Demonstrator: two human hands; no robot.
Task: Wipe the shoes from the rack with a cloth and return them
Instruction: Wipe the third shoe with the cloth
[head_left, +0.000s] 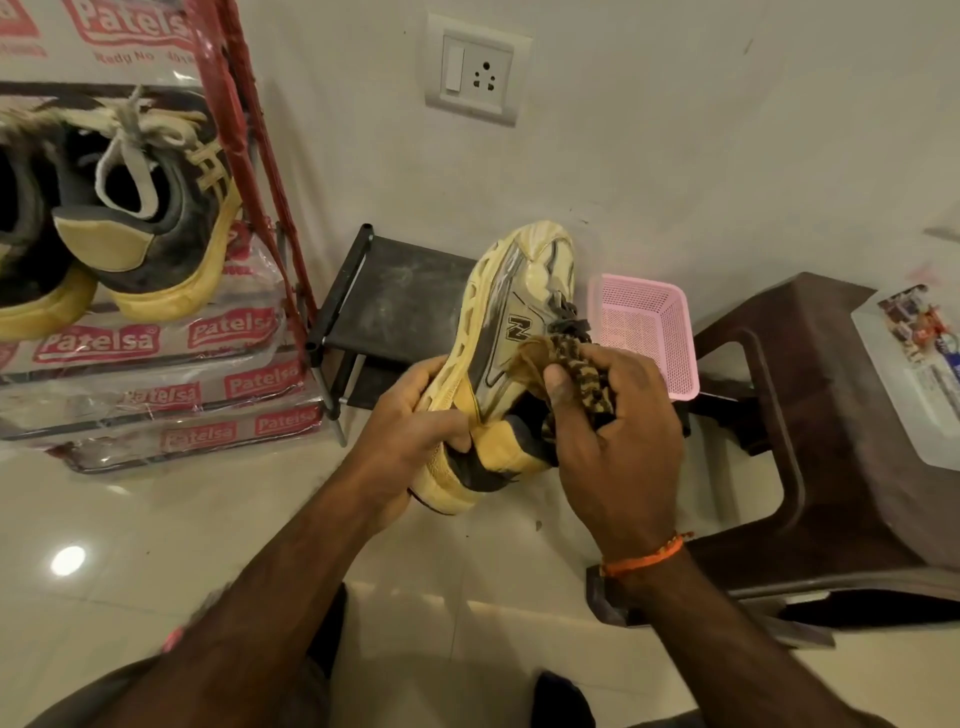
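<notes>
Gripping the shoe (498, 358), left hand (415, 421); right fingers (558, 382) press cloth (576, 371) against it.

shoe (498, 332) held before low shelf (400, 291), basket (649, 332) right, rack (156, 364) left

Shoes: 3 – one held (498, 358), two on rack, right (156, 218) and left (26, 234) | Cloths: 1 (571, 364) | Hands: 2 – left (410, 431), right (618, 441) | Pink baskets: 1 (649, 332) | Brown plastic stools: 1 (857, 441) | Wall sockets: 1 (475, 70) | Small black racks: 1 (395, 306) | Wrist threads: 1 (644, 558)
</notes>
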